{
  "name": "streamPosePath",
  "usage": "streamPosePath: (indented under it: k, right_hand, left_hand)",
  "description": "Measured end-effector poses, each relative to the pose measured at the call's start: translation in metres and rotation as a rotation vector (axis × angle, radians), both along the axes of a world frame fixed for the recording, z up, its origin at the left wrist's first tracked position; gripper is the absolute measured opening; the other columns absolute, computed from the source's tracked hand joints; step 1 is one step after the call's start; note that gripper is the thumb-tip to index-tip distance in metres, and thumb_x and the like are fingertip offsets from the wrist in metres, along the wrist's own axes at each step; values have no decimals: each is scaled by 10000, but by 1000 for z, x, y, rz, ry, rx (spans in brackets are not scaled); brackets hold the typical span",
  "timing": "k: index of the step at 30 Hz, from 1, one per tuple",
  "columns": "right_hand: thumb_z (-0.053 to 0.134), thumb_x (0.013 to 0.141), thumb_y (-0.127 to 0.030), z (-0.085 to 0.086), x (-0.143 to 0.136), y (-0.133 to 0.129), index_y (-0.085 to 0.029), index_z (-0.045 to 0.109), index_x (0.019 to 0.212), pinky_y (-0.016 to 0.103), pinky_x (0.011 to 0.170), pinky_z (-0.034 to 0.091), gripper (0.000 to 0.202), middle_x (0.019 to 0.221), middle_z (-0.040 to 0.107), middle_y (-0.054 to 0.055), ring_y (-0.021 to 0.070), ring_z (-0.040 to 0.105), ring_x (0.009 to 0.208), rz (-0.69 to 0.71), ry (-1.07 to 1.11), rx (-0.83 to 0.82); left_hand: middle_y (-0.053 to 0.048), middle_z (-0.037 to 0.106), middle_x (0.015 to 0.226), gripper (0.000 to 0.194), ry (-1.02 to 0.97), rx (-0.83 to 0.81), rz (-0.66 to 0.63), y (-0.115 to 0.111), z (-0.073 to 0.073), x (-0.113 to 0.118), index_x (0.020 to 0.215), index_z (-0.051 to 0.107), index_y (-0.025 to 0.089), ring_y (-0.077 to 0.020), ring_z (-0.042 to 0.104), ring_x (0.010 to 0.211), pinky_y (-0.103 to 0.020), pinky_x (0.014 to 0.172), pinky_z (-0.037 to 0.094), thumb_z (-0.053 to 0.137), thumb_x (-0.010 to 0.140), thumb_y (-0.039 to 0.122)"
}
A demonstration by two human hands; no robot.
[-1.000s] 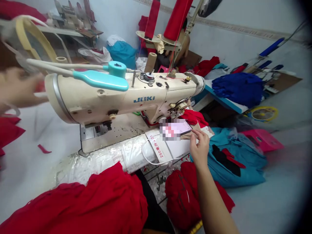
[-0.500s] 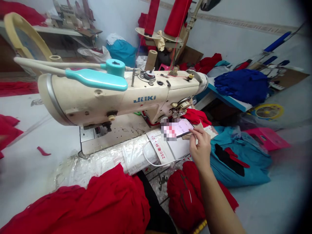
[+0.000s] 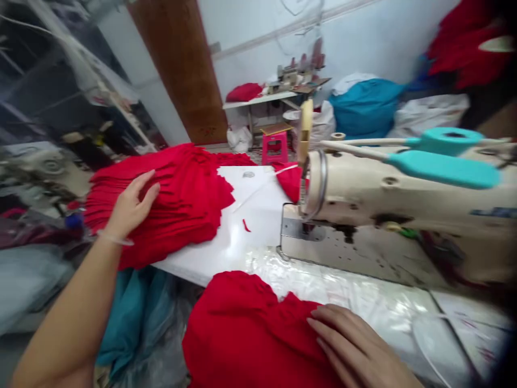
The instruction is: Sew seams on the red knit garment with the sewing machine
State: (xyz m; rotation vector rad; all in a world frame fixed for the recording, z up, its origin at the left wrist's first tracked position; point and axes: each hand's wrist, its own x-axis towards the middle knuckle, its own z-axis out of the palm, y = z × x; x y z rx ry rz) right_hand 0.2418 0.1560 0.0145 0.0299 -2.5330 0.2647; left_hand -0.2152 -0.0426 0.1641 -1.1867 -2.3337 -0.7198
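My left hand, a clear band at its wrist, rests with spread fingers on a thick stack of red fabric pieces at the table's left end. My right hand lies with fingers stretched out over a heap of red fabric at the near edge. To the right stands a cream sewing machine, its turquoise lamp attached on top. A small red scrap lies on the white table between the stack and the machine.
Clear plastic covers the front table edge, and a white cable loops at lower right. Below the stack hangs a teal bag. Behind are a pink stool, a blue bundle and another machine.
The view has swung left, bringing the red stack and my left hand into sight. My right hand has left the phone and now lies on the red fabric heap.
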Motion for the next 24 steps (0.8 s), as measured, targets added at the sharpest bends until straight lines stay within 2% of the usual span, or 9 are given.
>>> streamPosePath:
  k: [3,5,9,12,14,16,18,21,24]
  right_hand:
    - [453,926,-185,10,-34,-4,-236,650,1200,243,790,579,342,1112,713,54,168,684,966,97,28,-50]
    - [438,945,-187,13,-53,-5,-245,661,1154,246,763,579,311,1055,712,64,166,685,914,112,10,-126]
    - [418,972,-217,7,-99,-2,-205,656,1095,340,785,573,268,1037,676,107,215,664,903,35,-112,-203]
    - [445,962,-217,4,-148,4,-155,623,1160,416,894,532,273,1126,637,155,266,627,1019,-154,-288,-266]
    - [467,969,-252,6,-184,8,-116,573,1235,441,936,496,316,1162,603,188,296,582,1102,-249,-333,-278]
    - [513,960,-306,8,-216,10,-73,546,1246,450,928,478,370,1154,584,217,316,563,1105,-308,-374,-279]
    - [499,962,-269,10,-238,10,-62,566,1192,417,903,468,316,1136,591,222,300,568,1070,-299,-439,-272]
    - [416,966,-152,13,-236,4,-79,610,1075,328,833,451,234,1057,635,182,229,591,949,-173,-552,-261]
    - [470,956,-177,23,-192,-8,-136,629,969,251,773,425,164,966,661,93,160,587,842,25,-641,-275]
  left_hand:
    - [-140,672,1225,531,55,134,128,-6,13,-12,1252,608,87,-230,642,1104,-407,1017,495,407,969,487]
    - [-122,662,1244,489,87,154,129,-6,23,-14,1229,623,112,-231,624,1128,-393,1034,482,508,919,471]
    - [-67,599,1359,502,123,47,-98,21,40,-7,1306,589,184,-219,544,1274,-355,1147,381,592,873,439]
    - [-101,512,1457,700,86,-79,-177,57,46,-3,1440,466,149,-252,494,1331,-370,1160,356,642,840,465]
    - [-102,555,1415,762,58,-162,-105,79,48,-4,1446,465,130,-258,543,1267,-374,1113,404,681,812,493]
    - [-68,670,1242,635,63,-211,-2,93,50,-5,1324,601,128,-237,613,1117,-382,1045,453,630,847,547]
    - [-45,721,1039,573,75,-204,72,99,53,-5,1159,707,118,-217,632,977,-413,993,476,514,909,596]
    - [-30,704,937,700,27,-187,132,96,60,-9,1127,714,95,-208,621,909,-451,957,492,484,878,708]
    - [-29,662,1083,901,26,-294,136,86,67,-25,1186,663,51,-274,598,1053,-534,1017,437,438,808,838]
